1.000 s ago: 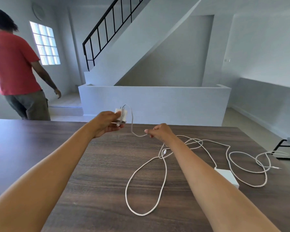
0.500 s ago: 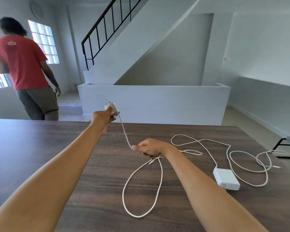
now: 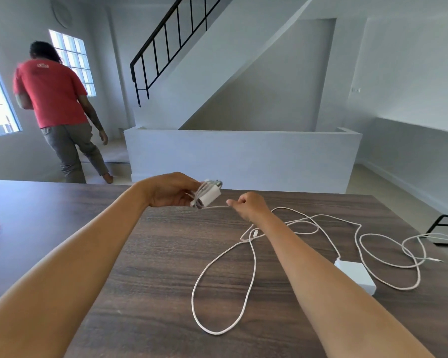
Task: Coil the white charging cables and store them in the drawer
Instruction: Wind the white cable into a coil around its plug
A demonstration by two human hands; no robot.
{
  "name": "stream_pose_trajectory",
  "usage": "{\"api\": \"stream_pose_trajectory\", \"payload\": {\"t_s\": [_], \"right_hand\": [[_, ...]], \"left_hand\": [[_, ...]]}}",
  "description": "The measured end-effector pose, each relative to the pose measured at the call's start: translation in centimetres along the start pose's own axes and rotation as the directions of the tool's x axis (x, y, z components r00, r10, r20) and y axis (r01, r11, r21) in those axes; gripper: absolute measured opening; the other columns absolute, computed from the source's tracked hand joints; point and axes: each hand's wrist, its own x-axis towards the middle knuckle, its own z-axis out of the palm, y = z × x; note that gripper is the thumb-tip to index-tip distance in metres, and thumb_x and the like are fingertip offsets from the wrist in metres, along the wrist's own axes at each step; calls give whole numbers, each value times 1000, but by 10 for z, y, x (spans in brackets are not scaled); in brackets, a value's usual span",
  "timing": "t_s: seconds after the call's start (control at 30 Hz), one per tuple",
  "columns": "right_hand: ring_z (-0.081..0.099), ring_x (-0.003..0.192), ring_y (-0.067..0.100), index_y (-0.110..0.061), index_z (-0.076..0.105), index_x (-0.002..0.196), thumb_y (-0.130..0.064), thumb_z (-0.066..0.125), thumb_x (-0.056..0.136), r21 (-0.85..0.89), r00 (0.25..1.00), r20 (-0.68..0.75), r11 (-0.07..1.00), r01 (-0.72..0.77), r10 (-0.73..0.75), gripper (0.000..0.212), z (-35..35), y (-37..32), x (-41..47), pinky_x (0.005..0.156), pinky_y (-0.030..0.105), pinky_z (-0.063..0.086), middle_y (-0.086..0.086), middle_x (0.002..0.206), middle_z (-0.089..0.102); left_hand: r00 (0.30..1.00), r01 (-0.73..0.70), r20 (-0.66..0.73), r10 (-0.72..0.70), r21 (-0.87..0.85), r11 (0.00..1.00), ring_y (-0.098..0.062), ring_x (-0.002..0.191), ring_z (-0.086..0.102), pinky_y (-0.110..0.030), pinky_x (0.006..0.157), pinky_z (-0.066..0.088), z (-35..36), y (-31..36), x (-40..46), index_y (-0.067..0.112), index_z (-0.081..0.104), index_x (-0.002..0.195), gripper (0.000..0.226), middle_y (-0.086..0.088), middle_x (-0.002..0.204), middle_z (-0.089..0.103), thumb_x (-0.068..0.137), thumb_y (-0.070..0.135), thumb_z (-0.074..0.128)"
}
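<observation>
The left hand [image 3: 166, 189] grips the charger [image 3: 208, 195]; just right of the charger, the right hand [image 3: 246, 205] pinches its cable [image 3: 252, 254], slack trailing toward the person.

- The left hand [image 3: 166, 191] grips a white charger block [image 3: 209, 196] above the far part of the dark wooden table [image 3: 145, 267], with a few turns of white cable [image 3: 252, 267] wound round it.
- The right hand [image 3: 248, 206] pinches the same cable just beside the block; the short stretch between the hands is taut.
- From the right hand the cable drops to the table and lies in one long loose loop.
- A second charger block [image 3: 356, 275] lies to the right, its cable [image 3: 388, 264] sprawled in open loops.
- Behind the table, a person in a red shirt [image 3: 51, 94] walks toward a window [image 3: 73, 58], beside a staircase [image 3: 217, 60].
</observation>
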Motion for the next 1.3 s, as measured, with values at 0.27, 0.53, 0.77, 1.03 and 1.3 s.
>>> {"api": "stream_pose_trajectory", "payload": {"t_s": [0.27, 0.53, 0.77, 1.03, 1.3], "right_hand": [[31, 49, 14, -15, 29, 51, -30, 64, 89, 119, 991, -132, 993, 26, -10, 53, -24, -14, 7, 60, 27, 29, 0, 50, 33], [32, 47, 14, -17, 31, 50, -32, 66, 87, 185, 986, -169, 982, 25, 7, 53, -36, -18, 8, 50, 27, 28, 0, 50, 32], [27, 49, 15, -17, 27, 49, -29, 67, 86, 204, 987, -160, 978, 38, -5, 56, -34, -15, 1, 55, 29, 26, 1, 50, 27], [27, 44, 13, -18, 28, 47, -29, 66, 87, 233, 991, -135, 972, 32, 0, 56, -30, -19, -2, 49, 27, 27, -2, 45, 28], [22, 43, 15, -20, 27, 47, -31, 66, 86, 287, 993, -119, 958, 28, 7, 56, -29, -20, 0, 47, 27, 20, -2, 47, 24]], "left_hand": [[979, 141, 86, -186, 376, 916, -7, 65, 60, -17, 62, 51, 9, 9, 5, -11, 60, 111, 29, -9, 86, 62, 97, 11, 46], [984, 176, -128, -122, 621, 764, -15, 63, 50, -24, 61, 44, 9, -5, 16, 8, 53, 97, 20, -9, 83, 58, 97, 28, 50], [956, 56, -275, 107, 526, 849, -21, 76, 71, -34, 72, 60, 4, -29, 27, 5, 54, 102, 24, -12, 92, 67, 94, 28, 55], [849, 76, -424, 314, 687, 723, -20, 58, 59, -32, 61, 45, -4, -35, 31, -2, 71, 81, 43, -12, 67, 70, 86, 40, 63], [813, 41, -476, 335, 621, 783, -31, 76, 69, -39, 70, 52, -2, -35, 31, -1, 71, 89, 40, -13, 74, 71, 87, 38, 63]]}}
